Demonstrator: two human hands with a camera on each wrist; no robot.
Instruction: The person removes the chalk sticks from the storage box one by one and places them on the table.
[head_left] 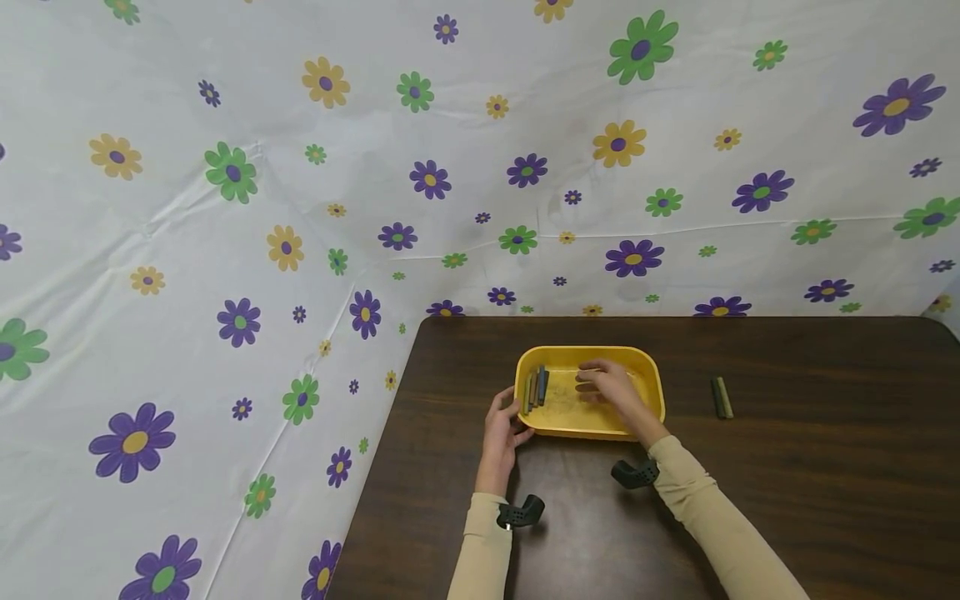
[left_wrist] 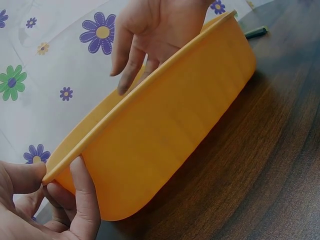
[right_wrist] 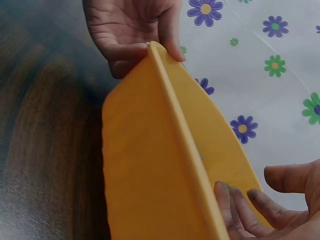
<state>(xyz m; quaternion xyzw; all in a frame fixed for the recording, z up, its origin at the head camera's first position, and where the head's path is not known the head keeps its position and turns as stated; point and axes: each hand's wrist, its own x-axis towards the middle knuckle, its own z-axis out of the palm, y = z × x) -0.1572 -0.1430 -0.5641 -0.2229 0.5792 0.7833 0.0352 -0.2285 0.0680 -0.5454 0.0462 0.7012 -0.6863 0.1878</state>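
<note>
A yellow plastic tray [head_left: 651,372] sits on the dark wooden table. My left hand [head_left: 516,419] grips its near-left corner, thumb on top of the rim and fingers against the outer wall [left_wrist: 175,120]. Over the inside of the tray, my right hand [head_left: 589,386] hovers with relaxed, slightly bent fingers [left_wrist: 122,82] that hold nothing. Several dark crayon-like sticks [head_left: 536,387] lie side by side at the tray's left end. The right wrist view has the tray rim [right_wrist: 175,120] edge-on, with the left hand [right_wrist: 150,47] at its far corner.
Two dark olive sticks [head_left: 722,397] lie on the table [head_left: 825,467] to the right of the tray; one tip [left_wrist: 256,33] appears past the tray. A flowered white sheet [head_left: 225,250] covers the wall behind and the left side. Black camera mounts sit on both wrists.
</note>
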